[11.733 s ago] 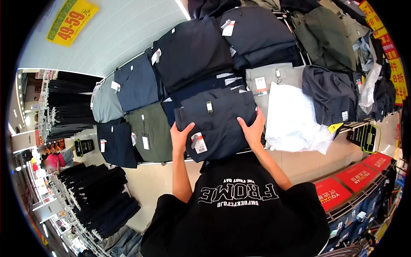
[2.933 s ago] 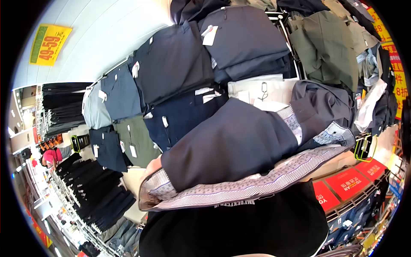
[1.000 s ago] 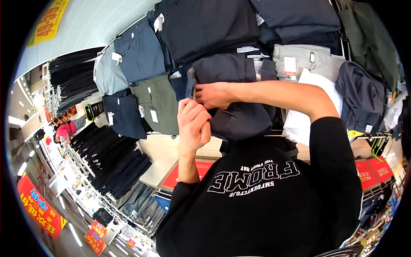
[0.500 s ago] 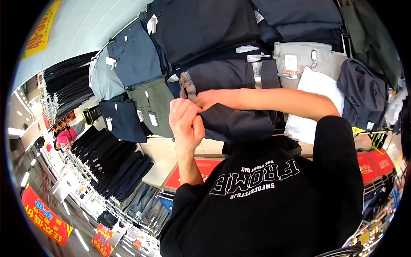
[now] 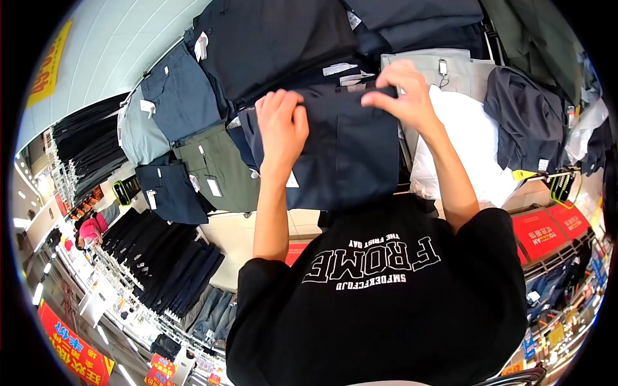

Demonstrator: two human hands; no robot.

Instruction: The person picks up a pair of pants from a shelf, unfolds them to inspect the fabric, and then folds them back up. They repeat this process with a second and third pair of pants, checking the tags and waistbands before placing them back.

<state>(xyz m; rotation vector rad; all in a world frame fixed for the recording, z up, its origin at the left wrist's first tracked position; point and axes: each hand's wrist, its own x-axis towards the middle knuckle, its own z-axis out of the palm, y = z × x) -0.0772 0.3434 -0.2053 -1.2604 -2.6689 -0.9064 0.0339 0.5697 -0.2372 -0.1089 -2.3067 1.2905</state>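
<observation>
A pair of dark navy trousers (image 5: 364,151) hangs folded in front of my chest, smooth side up, with a pocket seam down its front. My left hand (image 5: 281,128) is closed on the upper left corner, fingers curled over the waistband. At the upper right corner is my right hand (image 5: 409,96), slightly blurred, its thumb and fingers apart around the top edge. A white tag (image 5: 292,180) shows at the trousers' left side. Behind them, more folded dark trousers (image 5: 277,45) with paper labels lie on the display.
Olive trousers (image 5: 215,170) and navy trousers (image 5: 170,186) lie to the left. On the right are light grey trousers (image 5: 473,71), a white plastic-like bundle (image 5: 450,128) and a crumpled dark garment (image 5: 524,122). A person in pink (image 5: 93,228) is far left, near hanging racks (image 5: 161,257).
My right hand has moved from beside my left hand to the right corner and its fingers have parted. The trousers, earlier bunched with the inner waistband showing, now lie flat and spread.
</observation>
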